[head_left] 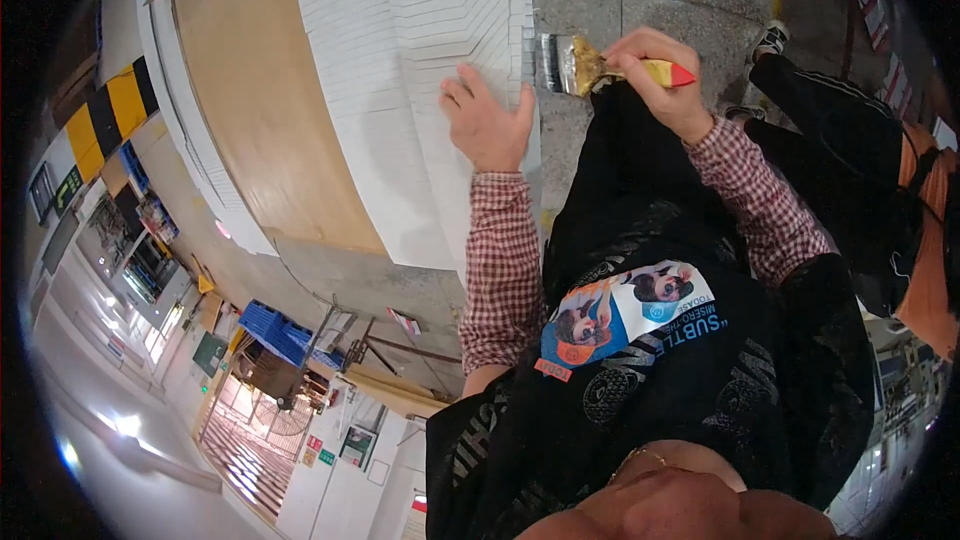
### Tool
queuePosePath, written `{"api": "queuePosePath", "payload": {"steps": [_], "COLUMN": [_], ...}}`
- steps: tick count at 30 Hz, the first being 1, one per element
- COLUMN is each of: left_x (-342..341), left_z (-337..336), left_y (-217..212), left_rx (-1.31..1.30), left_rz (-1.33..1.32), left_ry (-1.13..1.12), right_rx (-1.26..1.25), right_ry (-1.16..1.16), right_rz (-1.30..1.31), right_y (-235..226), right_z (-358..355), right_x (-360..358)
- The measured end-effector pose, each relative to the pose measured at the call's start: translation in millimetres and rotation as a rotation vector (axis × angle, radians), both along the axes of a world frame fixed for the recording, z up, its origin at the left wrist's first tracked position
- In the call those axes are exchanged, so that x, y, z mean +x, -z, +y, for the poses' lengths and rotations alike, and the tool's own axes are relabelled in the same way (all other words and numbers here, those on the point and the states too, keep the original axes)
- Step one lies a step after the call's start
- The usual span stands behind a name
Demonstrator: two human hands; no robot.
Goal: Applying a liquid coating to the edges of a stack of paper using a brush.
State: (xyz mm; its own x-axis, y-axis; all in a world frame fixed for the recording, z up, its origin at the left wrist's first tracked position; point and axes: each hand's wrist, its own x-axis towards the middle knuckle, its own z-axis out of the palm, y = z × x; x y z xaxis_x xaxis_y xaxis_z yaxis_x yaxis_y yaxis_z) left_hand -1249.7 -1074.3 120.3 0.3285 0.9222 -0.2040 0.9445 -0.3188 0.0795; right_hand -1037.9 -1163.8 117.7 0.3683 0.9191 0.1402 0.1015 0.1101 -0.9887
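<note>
A long run of white sheets (430, 0) lies overlapped, their edges forming a row of close, stepped lines. My left hand (490, 125) rests on the sheets near their right edge, fingers spread and nothing in them. To the right of the sheets, over the grey floor, my right hand (660, 80) grips a flat paintbrush (580, 66) by its yellow, red-tipped handle. The brush's dark bristles point left toward the sheet edges, and a small gap seems to separate them. Yellowish stains cover part of its metal band.
Left of the sheets is a tan board (250, 90), with more white sheets (185, 90) along its far side. At the right edge stands another person (840, 130) in dark trousers and orange. Blue pallets (270, 330) and a large fan (275, 410) are at lower left.
</note>
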Motion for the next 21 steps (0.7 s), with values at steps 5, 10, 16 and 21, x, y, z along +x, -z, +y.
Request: {"api": "queuePosePath", "payload": {"steps": [5,10,16,21], "left_x": [-5.4,-36.6,-64.0,-71.2], "left_z": [-47.0,-85.5,-62.9,-46.9], "left_y": [31.9,21.7,-11.4,-24.7], "left_rx": [0.168,0.094,-0.155,-0.287], "left_rz": [-0.021,0.152,0.016,-0.124], "left_ry": [-0.145,-0.233,-0.101,-0.06], "right_rx": [0.006,-0.031,0.041,0.129], "right_ry": [0.051,0.046,0.051,0.074], "right_rz": [-0.013,0.008,-0.042,-0.116], "right_y": [-4.8,3.5,10.9,19.9], "right_z": [-1.6,-16.7,-7.5,5.9], "right_x": [13.3,11.6,-0.3,-2.3]}}
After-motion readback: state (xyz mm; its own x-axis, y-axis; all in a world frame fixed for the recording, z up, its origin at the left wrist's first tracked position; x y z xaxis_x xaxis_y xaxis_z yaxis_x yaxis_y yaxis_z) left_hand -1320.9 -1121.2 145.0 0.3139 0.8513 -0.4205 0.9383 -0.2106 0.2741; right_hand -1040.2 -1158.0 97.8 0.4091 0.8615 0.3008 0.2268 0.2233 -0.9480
